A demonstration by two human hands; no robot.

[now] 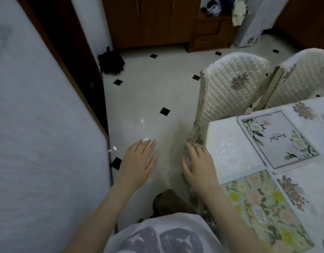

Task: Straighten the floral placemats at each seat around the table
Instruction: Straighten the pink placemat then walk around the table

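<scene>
A white floral placemat [278,139] with script lettering lies on the table [228,148] at the right, slightly skewed. A yellow-green floral placemat [263,207] lies nearer me along the table's edge. My left hand [137,159] hovers over the floor, fingers spread, holding nothing. My right hand [199,161] is spread too, just off the table's left corner near the hanging tablecloth. Neither hand touches a placemat.
Two chairs with quilted cream covers [230,88] [299,79] stand at the table's far side. A white wall panel [39,125] fills the left. Wooden cabinets [148,21] line the back, and a dark bundle [112,63] lies on the tiled floor.
</scene>
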